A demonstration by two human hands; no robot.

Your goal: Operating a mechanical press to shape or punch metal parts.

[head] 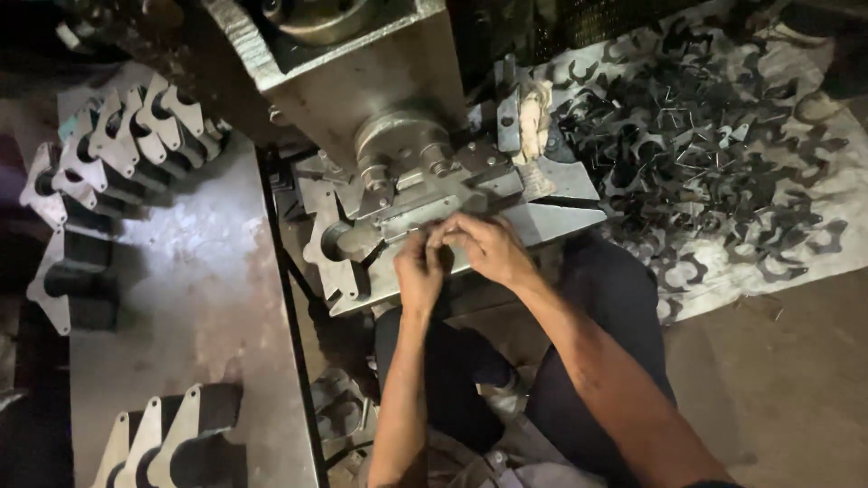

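Observation:
My left hand (pixel 419 269) and my right hand (pixel 484 246) meet at the front edge of a metal press machine (pixel 362 99). Both have their fingers pinched together on a small flat metal piece (pixel 440 237) lying on the machine's bed (pixel 506 212). The piece is mostly hidden under my fingers. A flat stamped metal plate (pixel 327 237) with a round notch rests on the bed just left of my hands.
Stacks of stamped metal plates (pixel 108 145) stand on a grey metal table (pixel 208 298) at left, with more plates (pixel 163 443) at its front. A heap of dark cut-out scrap (pixel 696 145) lies on a sheet at right. My dark-trousered legs (pixel 588 343) are below.

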